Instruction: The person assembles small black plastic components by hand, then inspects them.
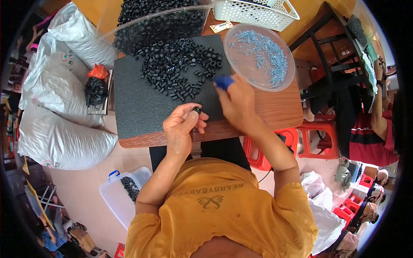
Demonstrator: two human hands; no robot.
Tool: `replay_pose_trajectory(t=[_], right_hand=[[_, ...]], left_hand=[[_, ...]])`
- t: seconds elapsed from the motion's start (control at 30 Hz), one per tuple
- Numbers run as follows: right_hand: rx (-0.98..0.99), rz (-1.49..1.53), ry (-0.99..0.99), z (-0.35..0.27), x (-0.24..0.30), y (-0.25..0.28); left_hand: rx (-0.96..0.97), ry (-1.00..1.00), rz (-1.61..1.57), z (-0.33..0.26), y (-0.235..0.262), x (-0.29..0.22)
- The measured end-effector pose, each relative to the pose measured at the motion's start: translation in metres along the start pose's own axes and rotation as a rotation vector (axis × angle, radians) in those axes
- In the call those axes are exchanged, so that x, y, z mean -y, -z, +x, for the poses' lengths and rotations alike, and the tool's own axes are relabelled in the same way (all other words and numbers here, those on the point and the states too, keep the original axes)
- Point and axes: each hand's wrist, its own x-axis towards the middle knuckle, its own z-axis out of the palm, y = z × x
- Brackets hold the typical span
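Observation:
My left hand pinches a small black ring-shaped part at the near edge of a black foam mat. My right hand hovers just to its right, holding a blue-handled tool whose tip is hidden. A heap of the same black parts lies on the mat beyond both hands. A round clear dish with small silvery-blue screws sits right of the heap, close to my right hand.
A clear bin of black parts and a white lattice basket stand at the table's far side. Large white sacks pile up on the left. A clear tub is on the floor. Another person sits at right, by red stools.

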Motion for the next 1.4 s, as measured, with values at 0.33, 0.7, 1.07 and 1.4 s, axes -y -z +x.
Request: replay_pose_trajectory(t=[0.33,0.7,1.07,1.4], right_hand=[[0.058,-0.271,0.089,0.014,-0.028,-0.036],[0.123,-0.045,-0.059,0.008,-0.012,-0.021],[0.090,0.689,-0.593,-0.013,0.044,0.012],[0.090,0.583,-0.471,-0.015,0.047,0.018]], left_hand=[[-0.005,-0.012,-0.001,0.002,0.004,0.004],[0.002,-0.006,0.000,0.003,0.004,0.003],[0.051,-0.019,-0.046,-0.002,-0.001,-0.004],[0.060,-0.102,0.158,-0.011,-0.008,-0.006]])
